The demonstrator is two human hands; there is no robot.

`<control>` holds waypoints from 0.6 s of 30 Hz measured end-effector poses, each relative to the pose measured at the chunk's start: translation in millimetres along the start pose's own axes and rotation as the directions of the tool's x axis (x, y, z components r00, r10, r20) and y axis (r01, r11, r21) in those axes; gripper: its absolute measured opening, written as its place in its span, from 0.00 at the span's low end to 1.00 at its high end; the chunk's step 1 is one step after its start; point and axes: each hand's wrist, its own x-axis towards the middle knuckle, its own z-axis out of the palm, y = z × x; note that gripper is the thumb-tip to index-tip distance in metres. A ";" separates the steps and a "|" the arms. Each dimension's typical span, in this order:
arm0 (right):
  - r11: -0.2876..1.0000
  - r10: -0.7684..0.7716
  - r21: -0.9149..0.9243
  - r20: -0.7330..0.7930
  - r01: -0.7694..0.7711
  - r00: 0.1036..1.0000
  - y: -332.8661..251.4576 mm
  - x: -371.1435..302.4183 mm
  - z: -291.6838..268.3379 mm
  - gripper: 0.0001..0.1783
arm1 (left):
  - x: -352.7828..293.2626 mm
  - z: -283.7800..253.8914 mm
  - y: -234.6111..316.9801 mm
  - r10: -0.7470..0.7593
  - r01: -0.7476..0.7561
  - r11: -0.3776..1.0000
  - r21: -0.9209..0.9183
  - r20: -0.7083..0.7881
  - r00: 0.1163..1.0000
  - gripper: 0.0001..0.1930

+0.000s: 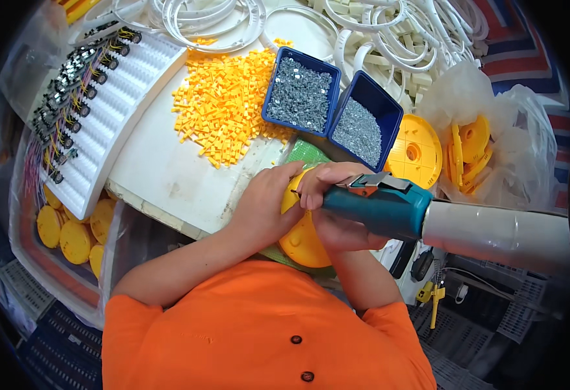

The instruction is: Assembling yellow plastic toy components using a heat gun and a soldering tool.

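Observation:
My right hand (340, 231) is wrapped around a teal electric screwdriver (382, 208), held nearly level with its thin bit toward the left. Under the bit lies a round yellow plastic housing (304, 244) on a green mat (308, 153) at the table's near edge. My left hand (262, 203) grips the housing from its left side, fingertips close to the bit. Both hands cover much of the housing, so its top is mostly hidden. Any screw at the bit is too small to make out.
Two blue bins (377, 101) of small metal screws stand just beyond my hands. Small yellow parts (223, 97) lie heaped leftward, near a white ridged tray (126, 84) with wired boards. Yellow round covers (415, 149) and white rings (213, 23) surround the work. A tub (57, 273) stands left.

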 end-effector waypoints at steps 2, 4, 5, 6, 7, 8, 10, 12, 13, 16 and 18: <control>1.000 0.010 -0.001 0.057 -0.010 0.998 0.9 3.6 -0.7 0.45 | -0.4 0.5 -3.1 0.007 -0.007 1.000 0.012 0.020 1.000 0.33; 1.000 0.020 -0.015 0.070 -0.019 0.997 1.3 3.9 -0.1 0.46 | -0.4 0.9 -4.6 0.028 -0.028 0.999 0.016 0.013 1.000 0.34; 0.999 0.031 -0.029 0.081 -0.028 0.996 0.0 3.2 0.0 0.46 | 0.0 1.2 -4.4 0.049 -0.049 0.999 0.022 0.007 0.999 0.34; 0.999 0.025 -0.036 0.079 -0.022 0.997 -2.0 0.8 0.3 0.46 | -0.2 1.1 -3.1 0.057 -0.057 0.998 0.018 0.010 0.998 0.34; 1.000 0.018 -0.001 -0.001 -0.018 1.000 -3.0 -1.7 0.2 0.48 | 0.1 0.3 -2.0 0.026 -0.026 0.999 0.019 0.025 0.999 0.33; 0.999 0.014 0.033 -0.081 -0.011 0.997 -3.8 -2.5 -0.6 0.49 | 1.6 -0.9 -1.2 -0.005 0.004 1.000 0.022 0.041 0.999 0.33; 0.997 -0.078 0.009 -0.028 0.078 0.997 -20.6 4.7 -5.3 0.56 | 7.7 -5.2 2.3 0.011 -0.014 0.999 0.047 0.072 0.997 0.31; 0.979 -0.182 -0.109 -0.097 0.171 0.979 -37.7 9.3 -14.7 0.57 | 16.5 -7.0 8.1 0.025 -0.033 0.997 0.071 0.109 0.994 0.30; 0.964 -0.244 -0.128 -0.091 0.231 0.966 -38.1 14.3 -23.1 0.57 | 24.7 -6.0 8.7 0.075 -0.092 0.990 0.111 0.147 0.986 0.29; 0.978 -0.202 -0.086 -0.224 0.187 0.953 -33.5 19.9 -41.3 0.58 | 47.8 7.8 11.5 0.114 -0.145 0.980 0.135 0.213 0.970 0.27; 0.986 -0.169 -0.034 -0.254 0.166 0.952 -25.2 21.0 -42.1 0.58 | 54.8 14.8 10.6 0.095 -0.129 0.982 0.135 0.232 0.968 0.26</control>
